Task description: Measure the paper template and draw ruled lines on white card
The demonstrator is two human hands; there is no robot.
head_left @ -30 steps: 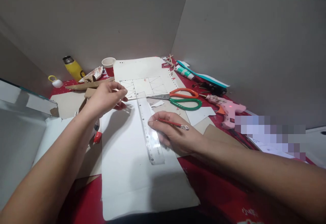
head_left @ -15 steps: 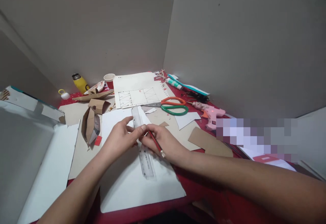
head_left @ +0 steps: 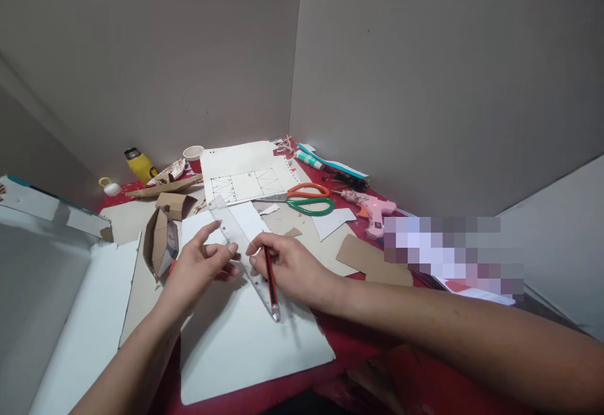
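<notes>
A red-and-black pencil (head_left: 270, 276) is pinched in my right hand (head_left: 287, 267), its blunt end pointing down toward me. The thumb and fingertips of that hand reach the right side of a clear plastic ruler (head_left: 238, 232). Along the ruler's left edge is my left hand (head_left: 201, 264), open, with its forefinger and thumb apart and their tips at the edge. The ruler slants over a white sheet (head_left: 245, 358), from far left to near right. Whether the left fingers press on it I cannot tell. The pencil's tip is hidden by my right hand.
Scissors (head_left: 309, 201) with orange and green handles lie beyond the sheet, touching a paper with drawn lines (head_left: 240, 157). A pink glue gun (head_left: 377, 214) is at right. Folded cardboard pieces (head_left: 158, 242), a red cup (head_left: 193, 162) and a yellow bottle (head_left: 140, 165) stand at left.
The ruler has turned from nearly upright to a slant. My hands have parted, the left moving left and off the right hand's fingers. The pencil now points more straight toward me.
</notes>
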